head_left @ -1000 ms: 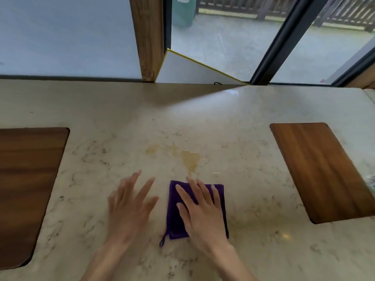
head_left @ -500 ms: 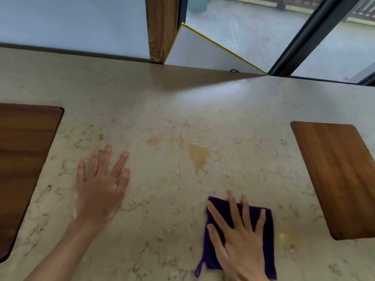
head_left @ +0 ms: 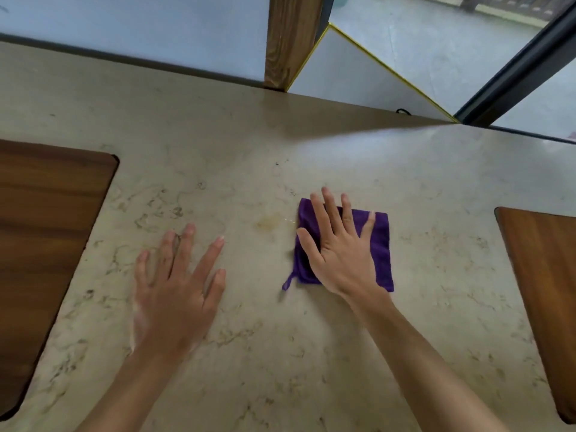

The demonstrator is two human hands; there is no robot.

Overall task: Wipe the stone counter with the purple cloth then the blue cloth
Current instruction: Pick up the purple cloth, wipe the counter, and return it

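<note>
The purple cloth (head_left: 380, 241) lies flat on the beige stone counter (head_left: 218, 157), a small loop at its near-left corner. My right hand (head_left: 336, 247) presses flat on the cloth, fingers spread. A faint yellowish stain (head_left: 268, 222) shows on the counter just left of the cloth. My left hand (head_left: 177, 285) rests palm down on the bare stone, left of the stain, fingers apart, holding nothing. No blue cloth is in view.
A dark wooden inset board (head_left: 46, 244) fills the counter's left side and another wooden board (head_left: 542, 294) the right. A wooden post (head_left: 290, 42) and a dark window frame (head_left: 517, 67) stand beyond the counter's far edge.
My right hand has pushed the purple cloth away from me over the yellowish spill, most of which is now covered or gone. My left hand stays flat on the counter.
</note>
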